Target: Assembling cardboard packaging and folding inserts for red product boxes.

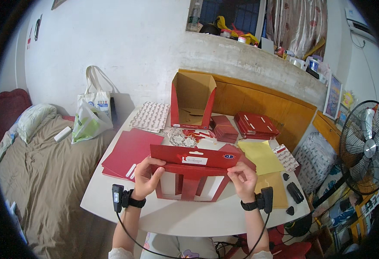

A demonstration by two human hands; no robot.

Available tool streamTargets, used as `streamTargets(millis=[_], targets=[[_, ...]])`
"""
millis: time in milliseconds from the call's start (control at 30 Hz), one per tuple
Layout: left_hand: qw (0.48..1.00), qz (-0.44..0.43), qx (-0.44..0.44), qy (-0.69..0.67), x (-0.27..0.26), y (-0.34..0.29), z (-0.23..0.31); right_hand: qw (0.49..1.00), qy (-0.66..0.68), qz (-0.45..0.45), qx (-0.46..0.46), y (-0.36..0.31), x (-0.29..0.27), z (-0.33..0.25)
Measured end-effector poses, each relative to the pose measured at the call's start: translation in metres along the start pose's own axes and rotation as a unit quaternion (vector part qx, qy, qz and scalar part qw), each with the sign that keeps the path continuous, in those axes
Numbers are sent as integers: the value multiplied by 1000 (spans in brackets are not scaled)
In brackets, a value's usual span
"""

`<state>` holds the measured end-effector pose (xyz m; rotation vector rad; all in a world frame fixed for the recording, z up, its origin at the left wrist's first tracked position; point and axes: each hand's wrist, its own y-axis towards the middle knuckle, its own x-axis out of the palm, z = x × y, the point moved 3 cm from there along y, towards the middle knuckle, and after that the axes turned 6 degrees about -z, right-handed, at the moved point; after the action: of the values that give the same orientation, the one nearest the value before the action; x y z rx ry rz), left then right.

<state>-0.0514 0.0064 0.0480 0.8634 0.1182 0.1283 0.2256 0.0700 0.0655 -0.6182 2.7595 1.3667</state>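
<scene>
A red carton (pixel 192 188) is held up between two hands above the near part of the white table (pixel 168 222), roughly midway across it. Its upper flap stands up, with a hanging slot and a white label, and two pale window areas show below, either side of a red strip.

The left hand (pixel 149 177) is partly closed on the carton's left end — thumb on the near side, fingers curled at the flap's lower edge. The right hand (pixel 243 178) has thumb and forefinger brought together at the right end, pinching the edge there. Each wrist wears a black strap with a small device, and a black cable runs from each.

Behind the carton, a tall open box (pixel 194 98) stands with its brown inside showing. To its left lie patterned sheets (pixel 149 116); to its right are a small red stack (pixel 224 129) and a pile of flat red pieces (pixel 257 124). Red sheets (pixel 130 152) lie by the left hand, and a yellow sheet (pixel 263 156) lies beyond the right — with small black objects (pixel 295 193) near the table's right edge. A bed (pixel 55 177) is on the left, a fan (pixel 368 148) on the right.
</scene>
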Motion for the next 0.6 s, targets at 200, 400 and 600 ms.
streamTargets(millis=[200, 400, 600], targets=[[1000, 3, 0, -10, 0, 0, 2, 999, 28, 37, 24, 0, 6, 0], [1000, 3, 10, 2, 0, -1, 5, 998, 40, 39, 27, 6, 13, -7], [999, -12, 15, 29, 7, 2, 15, 997, -52, -5, 49, 6, 18, -7]])
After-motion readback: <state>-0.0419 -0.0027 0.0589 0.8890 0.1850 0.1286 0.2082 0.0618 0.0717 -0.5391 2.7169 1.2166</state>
